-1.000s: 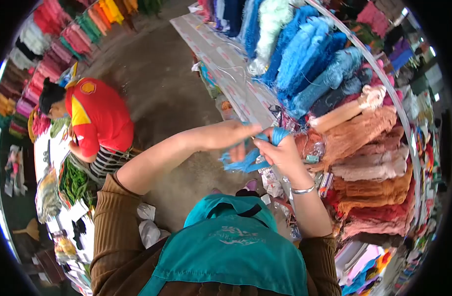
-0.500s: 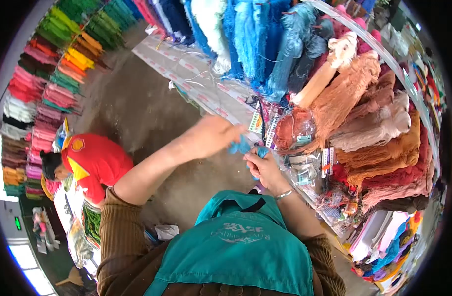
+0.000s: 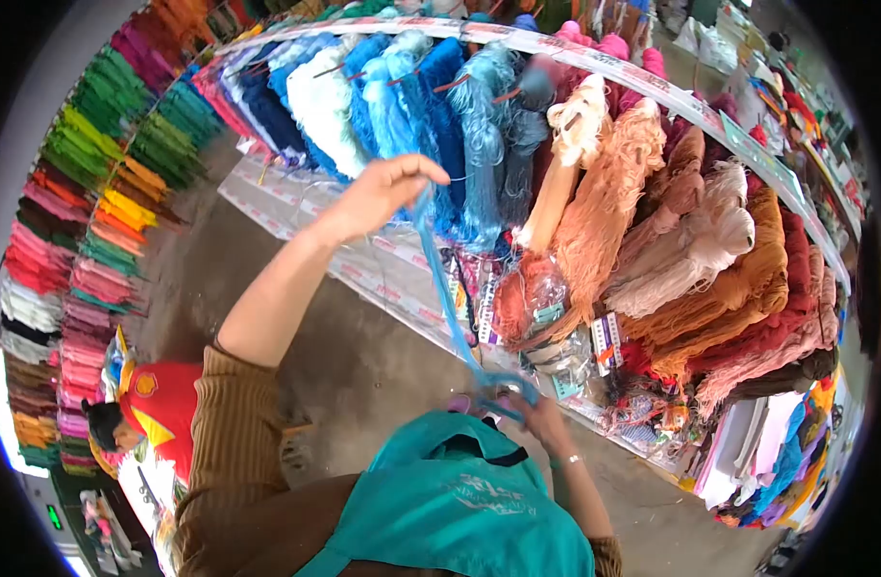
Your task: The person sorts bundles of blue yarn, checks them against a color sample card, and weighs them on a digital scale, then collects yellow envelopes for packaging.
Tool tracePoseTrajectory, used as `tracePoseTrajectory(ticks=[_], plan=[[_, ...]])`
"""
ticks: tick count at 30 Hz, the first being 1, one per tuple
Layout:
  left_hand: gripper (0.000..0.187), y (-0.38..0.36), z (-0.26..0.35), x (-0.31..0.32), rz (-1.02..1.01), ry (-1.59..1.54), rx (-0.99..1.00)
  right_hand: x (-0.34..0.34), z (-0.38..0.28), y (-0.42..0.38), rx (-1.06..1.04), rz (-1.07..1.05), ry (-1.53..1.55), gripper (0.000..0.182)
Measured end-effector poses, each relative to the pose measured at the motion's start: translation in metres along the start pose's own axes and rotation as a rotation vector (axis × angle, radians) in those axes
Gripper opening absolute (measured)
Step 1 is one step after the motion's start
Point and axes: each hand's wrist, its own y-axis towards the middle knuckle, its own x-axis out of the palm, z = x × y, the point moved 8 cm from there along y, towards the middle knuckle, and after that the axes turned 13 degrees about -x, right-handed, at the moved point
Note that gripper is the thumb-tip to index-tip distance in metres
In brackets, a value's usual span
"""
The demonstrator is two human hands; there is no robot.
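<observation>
Stretching blue yarn (image 3: pixel 447 288) between left hand (image 3: pixel 378 197), right hand (image 3: pixel 546 415).

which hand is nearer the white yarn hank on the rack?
Left. The left hand is raised beside the white yarn hank, just below it, pinching the blue yarn strand. The right hand is far lower, near the apron, holding the strand's other end.

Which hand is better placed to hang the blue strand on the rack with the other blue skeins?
Left, probably. The left hand pinches the upper end of the blue yarn strand, raised right beside the hanging blue skeins. The right hand holds the lower end low, near the apron.
</observation>
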Motion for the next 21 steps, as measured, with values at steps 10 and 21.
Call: tracePoseTrajectory(ticks=[10,21], plan=[[0.027,0.162,-0.003,-0.079,0.154,-0.03,0.103,0.0,0.21,-0.325,0.645,0.677,-0.018,0.024],[0.028,0.234,-0.093,-0.094,0.406,-0.751,-0.077,0.078,0.221,-0.574,0.649,1.327,-0.1,0.03]])
